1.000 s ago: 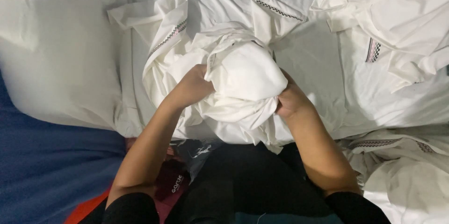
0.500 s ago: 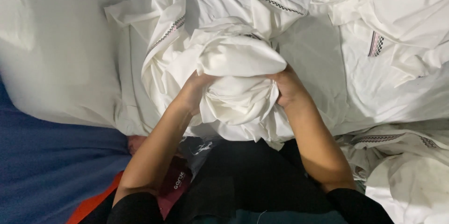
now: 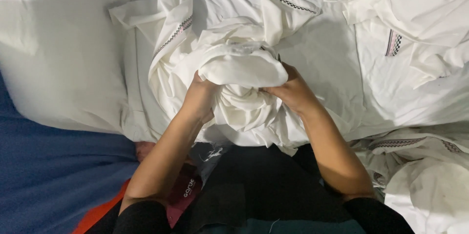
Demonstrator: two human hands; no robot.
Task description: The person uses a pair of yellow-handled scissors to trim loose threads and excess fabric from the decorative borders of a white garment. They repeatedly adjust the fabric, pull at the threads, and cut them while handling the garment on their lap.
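Bundled cloth [image 3: 239,67]: plain white, with a narrow trim band [image 3: 288,0] of small black-and-white checks along one folded edge and a pinkish-black check strip on another fold. Pile of garments [image 3: 410,19]: white, carrying a short vertical check stripe in black and pink. Pillow [image 3: 53,67]: plain white. Bed sheet [image 3: 44,180]: solid blue. Sleeves [image 3: 141,217]: black. Packet [image 3: 185,190]: dark maroon with pale lettering. Orange strip [image 3: 100,212]: solid orange.

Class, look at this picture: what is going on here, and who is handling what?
A person's left hand and right hand each keep a grip on a bunched white cloth with patterned trim, held between them above the lap. More white cloths with the same trim lie crumpled on the right. A white pillow lies on the left, over a blue sheet.
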